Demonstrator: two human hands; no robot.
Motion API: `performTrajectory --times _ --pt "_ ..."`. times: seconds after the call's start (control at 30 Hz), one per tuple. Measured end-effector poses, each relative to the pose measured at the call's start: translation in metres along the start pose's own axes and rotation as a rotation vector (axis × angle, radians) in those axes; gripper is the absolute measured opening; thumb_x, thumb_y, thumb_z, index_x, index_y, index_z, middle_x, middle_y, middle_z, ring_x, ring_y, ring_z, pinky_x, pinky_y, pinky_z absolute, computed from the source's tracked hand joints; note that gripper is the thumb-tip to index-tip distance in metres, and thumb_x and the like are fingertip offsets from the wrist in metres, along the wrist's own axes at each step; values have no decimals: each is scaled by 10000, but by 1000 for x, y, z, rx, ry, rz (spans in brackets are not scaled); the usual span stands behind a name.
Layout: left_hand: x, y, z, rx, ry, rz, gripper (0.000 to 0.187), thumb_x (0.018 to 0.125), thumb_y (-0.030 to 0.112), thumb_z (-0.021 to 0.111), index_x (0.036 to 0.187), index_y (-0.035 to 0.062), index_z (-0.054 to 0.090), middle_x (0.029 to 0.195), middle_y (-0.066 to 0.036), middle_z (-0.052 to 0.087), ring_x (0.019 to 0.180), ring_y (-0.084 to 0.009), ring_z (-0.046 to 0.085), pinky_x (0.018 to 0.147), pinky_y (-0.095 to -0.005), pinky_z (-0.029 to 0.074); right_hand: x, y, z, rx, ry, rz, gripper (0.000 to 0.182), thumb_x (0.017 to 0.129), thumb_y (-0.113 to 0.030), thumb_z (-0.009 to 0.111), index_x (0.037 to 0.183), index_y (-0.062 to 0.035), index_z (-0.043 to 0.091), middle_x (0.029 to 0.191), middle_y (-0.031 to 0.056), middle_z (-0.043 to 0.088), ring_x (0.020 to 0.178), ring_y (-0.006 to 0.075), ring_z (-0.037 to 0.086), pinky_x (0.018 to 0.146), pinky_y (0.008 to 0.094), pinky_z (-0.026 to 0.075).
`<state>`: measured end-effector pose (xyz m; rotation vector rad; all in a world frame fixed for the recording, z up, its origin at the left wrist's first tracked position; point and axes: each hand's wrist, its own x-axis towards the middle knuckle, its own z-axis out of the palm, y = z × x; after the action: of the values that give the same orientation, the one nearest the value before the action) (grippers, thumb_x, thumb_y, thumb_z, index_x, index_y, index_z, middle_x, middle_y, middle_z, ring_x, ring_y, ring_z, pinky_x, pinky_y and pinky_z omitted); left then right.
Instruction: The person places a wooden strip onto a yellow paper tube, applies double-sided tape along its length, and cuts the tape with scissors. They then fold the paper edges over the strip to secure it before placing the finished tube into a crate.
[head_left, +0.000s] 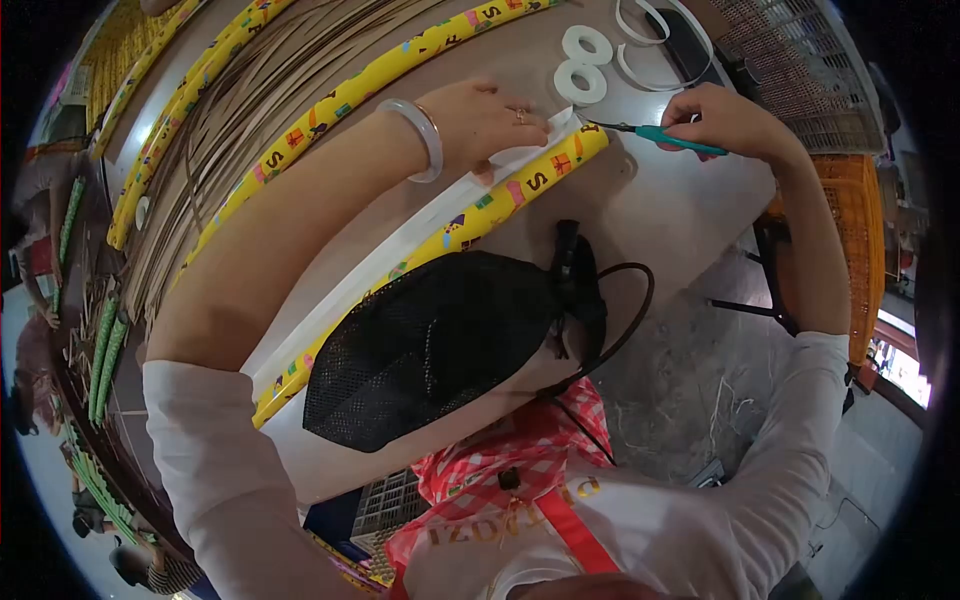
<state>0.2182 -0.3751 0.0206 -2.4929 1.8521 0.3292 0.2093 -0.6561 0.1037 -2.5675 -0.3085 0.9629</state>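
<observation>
Spread flat, my left hand [478, 128] rests on the white edge of a yellow printed wrapping paper roll [472, 222], near its far end. A pale bangle [420, 138] circles that wrist. My right hand [708, 118] is closed around the teal handles of a pair of scissors [655, 134]. The scissors' blades point left, with their tips right at the white strip [565, 122] at the roll's end. A black mesh bag [440, 340] overlaps the near part of the roll in this view.
Two white tape rolls [580, 82] lie beyond the scissors, beside a looped white band [708, 50]. More yellow rolls [375, 72] and thin brown strips [215, 110] cover the far left. An orange crate [853, 235] stands right of the table. Other people [150, 570] are at left.
</observation>
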Motion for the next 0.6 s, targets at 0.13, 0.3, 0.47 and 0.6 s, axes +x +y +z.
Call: performTrajectory --times 0.13,0.3,0.47,0.6 --pt "0 3 -10 -39 -69 -29 653 661 166 709 1246 170 419 1375 26 365 1287 -164 297 1036 -405 252 4 -6 -2 -9 -22 37 284 767 -305 638 759 -22 648 546 13 534 451 79 515 413 211 397" --pt "0 -1 -7 -87 -55 -14 654 661 169 706 1246 165 414 1372 22 367 1287 -168 297 1033 -415 254 3 -6 -1 37 -12 31 295 766 -313 645 751 -18 646 520 14 525 442 83 521 407 206 398" --pt "2 -1 -9 -95 -57 -17 667 653 175 712 1247 162 410 1368 18 370 1279 -164 308 1026 -424 264 7 -6 -6 59 -41 65 322 776 -334 636 727 -16 643 503 19 530 426 87 533 393 199 401" --pt "4 -2 -11 -64 -100 5 673 644 194 725 1239 156 413 1362 18 373 1260 -151 335 1000 -424 294 12 -15 -16 -34 -160 195 307 797 -305 594 824 -2 632 604 35 579 446 84 541 421 199 434"
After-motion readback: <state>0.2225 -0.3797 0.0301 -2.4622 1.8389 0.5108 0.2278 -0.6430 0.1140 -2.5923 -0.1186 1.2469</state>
